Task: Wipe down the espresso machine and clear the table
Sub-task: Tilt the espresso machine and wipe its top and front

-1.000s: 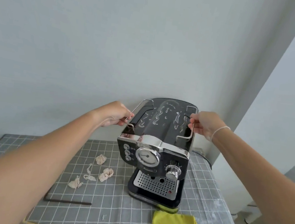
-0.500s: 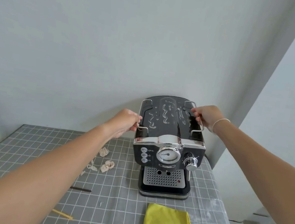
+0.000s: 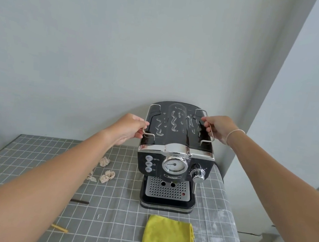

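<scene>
Black chrome-trimmed espresso machine centre-right of frame on grey checked tablecloth. Left hand, right hand fingers curled round thin wire side rails. Likely heavy, rigid, glossy-slippery; rails flimsy, safer gripping body. Folded yellow cloth lower centre, soft.

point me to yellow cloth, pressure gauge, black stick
yellow cloth (image 3: 168,235), head view, middle of folded top layer
pressure gauge (image 3: 174,164), head view, dial face centre
black stick (image 3: 80,201), head view, mid-length
</scene>
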